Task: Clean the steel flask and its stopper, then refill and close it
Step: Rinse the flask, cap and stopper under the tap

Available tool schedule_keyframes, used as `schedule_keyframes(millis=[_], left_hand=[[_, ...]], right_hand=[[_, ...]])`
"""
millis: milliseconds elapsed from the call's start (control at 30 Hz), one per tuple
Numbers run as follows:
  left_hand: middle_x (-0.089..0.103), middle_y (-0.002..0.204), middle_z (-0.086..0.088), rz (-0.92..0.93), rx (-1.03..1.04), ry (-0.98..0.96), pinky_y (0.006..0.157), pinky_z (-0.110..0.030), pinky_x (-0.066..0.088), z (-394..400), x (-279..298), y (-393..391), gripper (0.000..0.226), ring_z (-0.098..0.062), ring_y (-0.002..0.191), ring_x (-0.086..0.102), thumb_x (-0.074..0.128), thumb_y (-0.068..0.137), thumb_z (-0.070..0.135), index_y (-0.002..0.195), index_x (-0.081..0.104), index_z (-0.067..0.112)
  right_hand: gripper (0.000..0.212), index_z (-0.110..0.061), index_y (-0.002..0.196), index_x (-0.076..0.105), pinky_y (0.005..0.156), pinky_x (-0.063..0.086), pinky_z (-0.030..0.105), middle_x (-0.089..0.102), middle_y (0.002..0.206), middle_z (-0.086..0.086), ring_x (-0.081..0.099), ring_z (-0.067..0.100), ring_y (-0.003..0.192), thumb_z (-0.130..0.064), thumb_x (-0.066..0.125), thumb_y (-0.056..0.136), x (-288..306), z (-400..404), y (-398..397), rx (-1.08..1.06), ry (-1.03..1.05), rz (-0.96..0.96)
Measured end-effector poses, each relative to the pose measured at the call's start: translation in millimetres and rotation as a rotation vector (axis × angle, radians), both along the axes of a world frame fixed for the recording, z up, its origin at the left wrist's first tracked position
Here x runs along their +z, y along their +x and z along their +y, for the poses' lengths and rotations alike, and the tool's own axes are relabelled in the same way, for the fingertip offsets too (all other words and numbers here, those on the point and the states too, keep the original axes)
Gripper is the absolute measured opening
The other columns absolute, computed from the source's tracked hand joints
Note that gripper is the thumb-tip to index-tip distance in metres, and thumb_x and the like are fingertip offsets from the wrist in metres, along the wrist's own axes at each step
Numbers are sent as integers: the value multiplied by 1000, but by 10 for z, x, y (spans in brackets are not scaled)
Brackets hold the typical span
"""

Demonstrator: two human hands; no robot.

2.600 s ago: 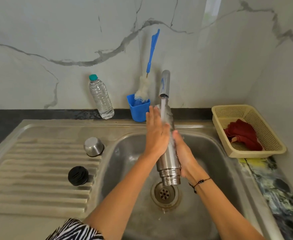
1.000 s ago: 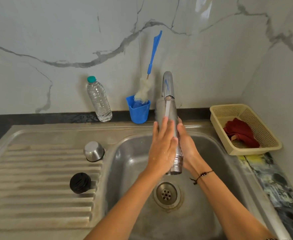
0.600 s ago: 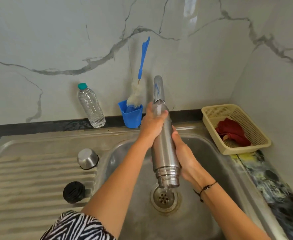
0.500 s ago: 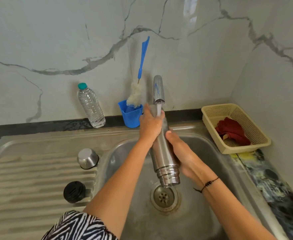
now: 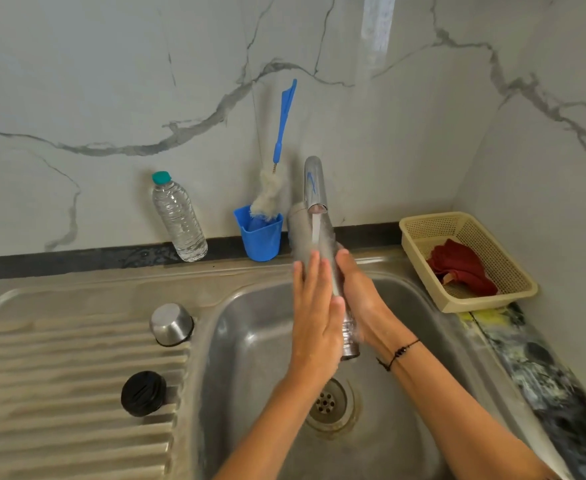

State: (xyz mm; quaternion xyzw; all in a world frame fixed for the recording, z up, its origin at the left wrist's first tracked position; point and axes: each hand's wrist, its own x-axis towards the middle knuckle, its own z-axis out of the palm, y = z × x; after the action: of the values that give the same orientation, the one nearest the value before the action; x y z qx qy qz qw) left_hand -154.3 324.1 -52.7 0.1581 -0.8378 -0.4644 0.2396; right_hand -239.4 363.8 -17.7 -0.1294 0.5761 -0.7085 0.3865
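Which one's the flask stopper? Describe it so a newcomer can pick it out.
Start at the steel sink and look to the ribbed draining board beside the basin. Two small round things sit there; the stopper is the one nearer the camera. It is matte black with a grooved top, whereas its neighbour is a shiny upturned steel cup.

Two bare forearms come into view from the bottom edge, no sleeves showing on either one. Left hand (image 5: 314,318) bare, no ring or watch to be seen. Right hand (image 5: 360,292) bare too, and round that wrist there's a thin black cord bracelet (image 5: 398,353), a few small dark beads strung along it and a little knot with a loose end at the inner side.
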Motion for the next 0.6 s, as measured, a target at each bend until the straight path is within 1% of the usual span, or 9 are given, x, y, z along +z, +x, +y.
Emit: schedule_keyframes(millis=[67, 100, 167, 300, 367, 400, 433, 500, 600], left_hand=[[-17, 155, 20, -56, 5, 25, 118, -26, -3, -84, 67, -73, 55, 1, 142, -20, 15, 95, 62, 144, 4, 42], [-18, 156, 19, -71, 23, 63, 119, -31, 9, -157, 115, -127, 48, -3, 144, -14, 22, 101, 49, 147, 8, 41], [-16, 159, 12, -38, 110, 183, 109, -28, 26, -362, 231, -261, 49, -11, 146, 3, 31, 103, 37, 149, 15, 42], [14, 158, 2, -62, 84, 397, 105, -37, 38, -634, 340, -458, 60, -20, 134, 37, 49, 94, 34, 145, 21, 49], [38, 146, 3, -24, 108, 582, 92, -37, 52, -703, 380, -530, 66, -18, 114, 56, 56, 90, 30, 145, 23, 48], [44, 140, 3, -7, 142, 643, 87, -37, 54, -749, 402, -562, 66, -18, 106, 60, 56, 91, 29, 146, 23, 46], [46, 139, 2, 1, 161, 664, 89, -39, 54, -782, 414, -594, 63, -18, 106, 60, 55, 92, 29, 146, 25, 43], [46, 140, -1, 5, 197, 627, 98, -43, 48, -798, 417, -647, 61, -19, 114, 56, 54, 94, 32, 146, 25, 40], [37, 148, -5, -61, 241, 352, 109, -42, 37, -690, 420, -713, 62, -23, 129, 44, 47, 95, 44, 150, 18, 35]], right_hand=[[40, -15, 125, 49, 58, 55, 25, 68, 98, 13, 70, 17, 74, -38, 26, 101, 6, 16, 34, 31, -21, -24], [41, -14, 125, 49, 56, 55, 26, 69, 93, 13, 69, 19, 69, -39, 27, 101, -3, 25, 70, 45, -30, -35], [39, -15, 123, 48, 53, 55, 30, 68, 82, 13, 66, 23, 63, -41, 30, 99, -28, 36, 168, 69, -38, -72], [42, -13, 126, 45, 64, 57, 37, 63, 101, 22, 64, 30, 77, -42, 34, 98, -89, -4, 220, 14, -59, -63], [46, -12, 123, 49, 68, 56, 36, 64, 103, 22, 65, 29, 81, -46, 35, 97, -93, 15, 223, 28, -47, -70], [48, -11, 121, 51, 71, 56, 37, 65, 102, 21, 66, 28, 82, -49, 35, 96, -93, 37, 220, 57, -28, -88], [52, -11, 119, 54, 76, 56, 40, 67, 101, 20, 66, 28, 83, -52, 35, 94, -89, 74, 208, 92, -8, -106], [53, -12, 120, 54, 81, 55, 40, 68, 101, 15, 67, 26, 88, -54, 35, 93, -89, 123, 150, 156, 31, -86], [44, -20, 129, 46, 73, 56, 34, 66, 110, 13, 68, 23, 90, -46, 39, 95, -48, 98, 71, 120, 2, -7]])
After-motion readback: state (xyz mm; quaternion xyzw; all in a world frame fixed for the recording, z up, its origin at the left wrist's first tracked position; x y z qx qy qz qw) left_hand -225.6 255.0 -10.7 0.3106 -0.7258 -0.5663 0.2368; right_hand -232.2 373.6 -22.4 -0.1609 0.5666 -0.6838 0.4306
